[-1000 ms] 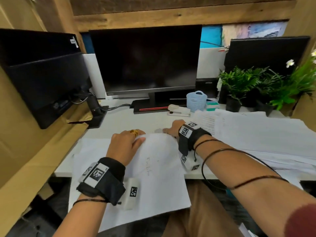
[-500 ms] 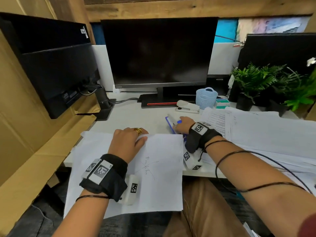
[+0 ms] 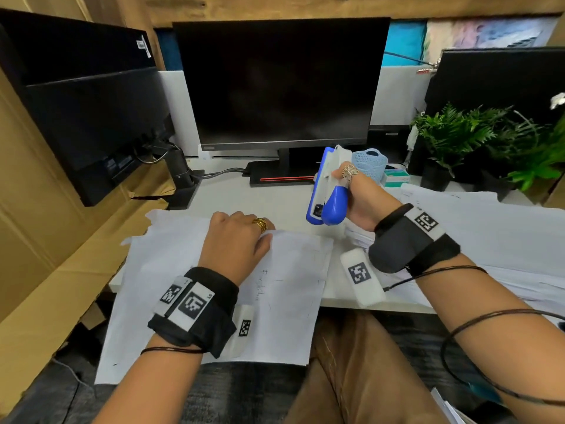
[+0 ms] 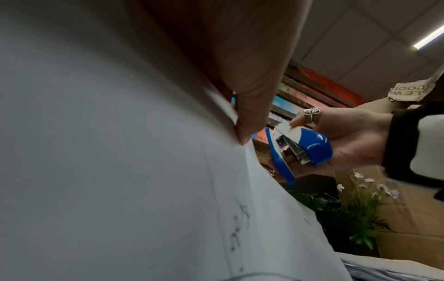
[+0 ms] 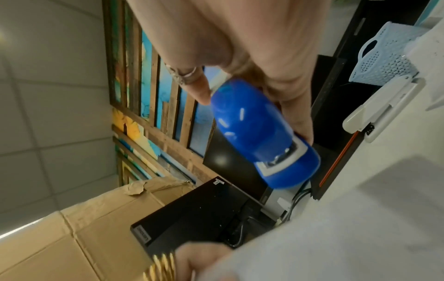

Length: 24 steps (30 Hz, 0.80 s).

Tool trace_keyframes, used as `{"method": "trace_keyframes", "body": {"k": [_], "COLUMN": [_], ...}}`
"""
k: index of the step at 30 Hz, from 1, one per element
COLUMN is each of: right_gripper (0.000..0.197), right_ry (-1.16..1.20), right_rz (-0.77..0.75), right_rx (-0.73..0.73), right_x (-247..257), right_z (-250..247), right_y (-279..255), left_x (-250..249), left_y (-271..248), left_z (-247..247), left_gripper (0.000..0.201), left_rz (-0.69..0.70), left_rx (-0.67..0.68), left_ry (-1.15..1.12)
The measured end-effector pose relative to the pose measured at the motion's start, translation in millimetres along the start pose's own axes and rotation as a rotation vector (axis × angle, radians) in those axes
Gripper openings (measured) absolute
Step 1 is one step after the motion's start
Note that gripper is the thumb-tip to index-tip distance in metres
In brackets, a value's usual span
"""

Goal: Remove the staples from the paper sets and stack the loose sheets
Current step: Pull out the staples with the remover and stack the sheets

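Your right hand (image 3: 356, 195) is raised above the counter (image 3: 232, 198), its grip clamped on a blue and white stapler (image 3: 328, 185) held nose-up; the thumb, wearing a silver ring, presses the white top. Your left hand (image 3: 237, 243) rests on the paper set (image 3: 284, 289) at the counter's front edge, fingers curled down over the sheets' far edge; the left wrist view shows a fingertip pinning that edge. The sheets overhang the front edge toward your lap. A spread of white papers (image 3: 489, 228) covers the counter's right side. Along the back edge stand a dark monitor (image 3: 281, 84), a pale blue mesh basket (image 3: 368, 163) and potted green plants (image 3: 452, 142).
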State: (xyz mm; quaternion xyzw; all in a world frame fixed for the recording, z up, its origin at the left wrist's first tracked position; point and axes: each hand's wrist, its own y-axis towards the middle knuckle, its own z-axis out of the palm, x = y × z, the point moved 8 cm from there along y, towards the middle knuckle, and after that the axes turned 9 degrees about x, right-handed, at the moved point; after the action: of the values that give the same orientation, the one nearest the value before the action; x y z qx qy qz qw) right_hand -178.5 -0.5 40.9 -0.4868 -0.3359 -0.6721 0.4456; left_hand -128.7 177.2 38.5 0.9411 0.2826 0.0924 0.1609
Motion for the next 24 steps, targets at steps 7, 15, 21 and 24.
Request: {"method": "trace_keyframes", "body": {"k": [7,15,21,24], "right_gripper": [0.031,0.017,0.026,0.022], "right_ry": [-0.078,-0.112,-0.191,-0.199], "right_rz": [0.043,-0.007,-0.068,-0.099], "right_rx": [-0.173,-0.339,-0.365,-0.368], "right_x": [-29,-33,-26,-23], "right_z": [-5,-12,-11,-10], "right_y": [-5,-11,-16,-23], "left_x": [-23,-47,-59,-61], "left_y": [6,4,4,3], "left_z": [-8,-11,-9,-4], "left_gripper": [0.009,0.003,0.005,0.006], "left_rz": [0.051,0.086,0.093,0.090], "left_rx": [-0.084,-0.184,-0.190,-0.154], "left_ry": [-0.019,-0.038,-0.025,-0.033]}}
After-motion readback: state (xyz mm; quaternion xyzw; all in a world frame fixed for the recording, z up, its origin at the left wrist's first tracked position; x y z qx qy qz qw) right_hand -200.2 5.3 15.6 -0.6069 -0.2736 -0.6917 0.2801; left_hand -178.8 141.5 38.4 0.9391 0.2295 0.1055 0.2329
